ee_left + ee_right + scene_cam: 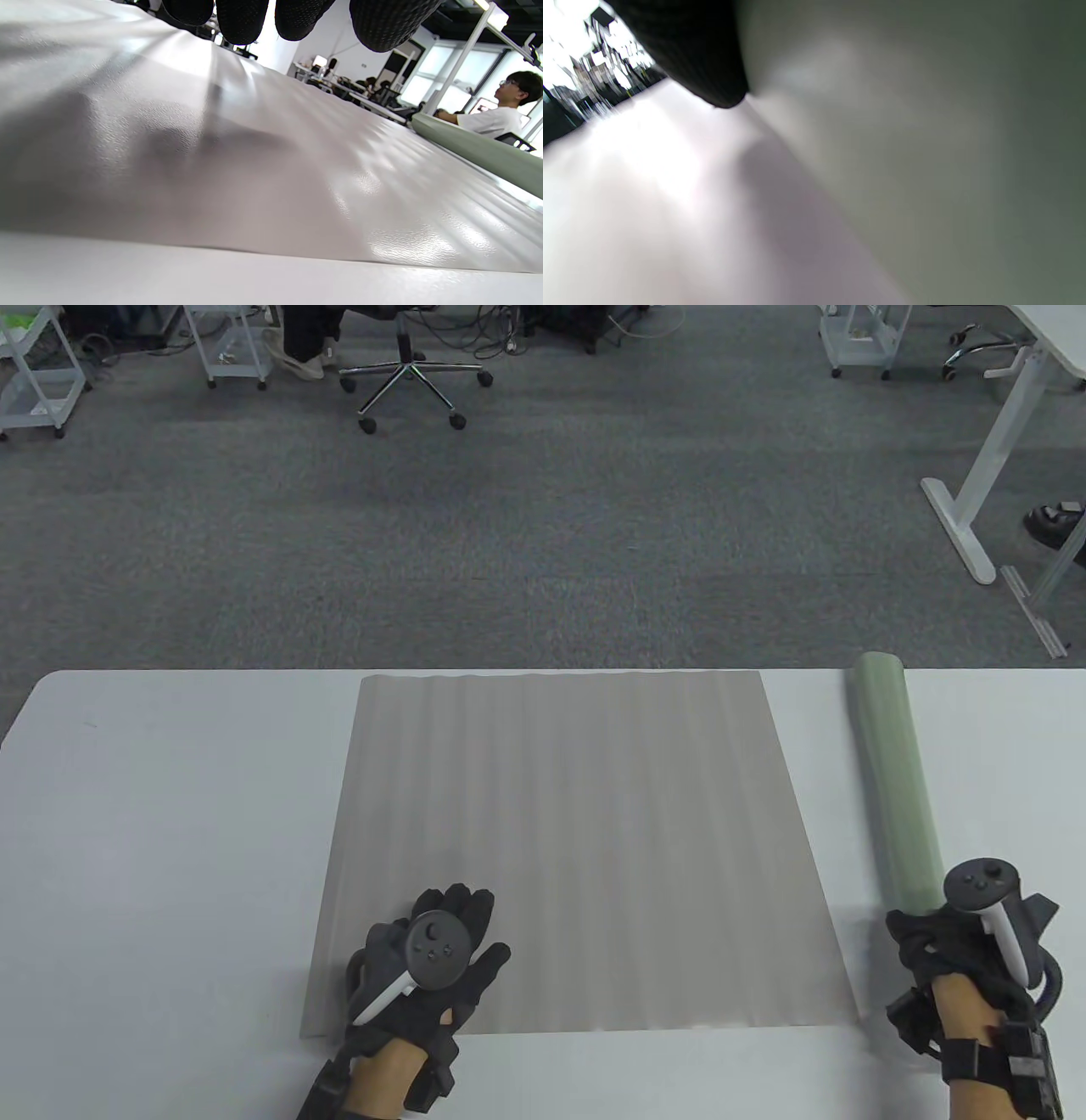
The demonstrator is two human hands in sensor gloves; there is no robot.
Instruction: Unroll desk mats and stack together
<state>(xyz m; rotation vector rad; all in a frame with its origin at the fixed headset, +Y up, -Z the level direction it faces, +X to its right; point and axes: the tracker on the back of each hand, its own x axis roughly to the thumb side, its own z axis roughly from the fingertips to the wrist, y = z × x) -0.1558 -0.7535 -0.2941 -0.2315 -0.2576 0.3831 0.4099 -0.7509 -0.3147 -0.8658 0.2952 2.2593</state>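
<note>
- The right hand (950, 937) holds the near end of the green roll (898, 789) by the worktop's (170, 814) right edge; its fingers are hidden.
- The left hand (433, 959) lies flat, fingers spread, on the grey mat's (577, 831) near left corner.
- The right wrist view is blurry.

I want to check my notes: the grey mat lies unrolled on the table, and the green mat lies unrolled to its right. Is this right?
Not quite. The grey mat does lie unrolled on the table, but the green mat to its right is still a rolled tube, its near end at the right hand. The table view shows this.
</note>
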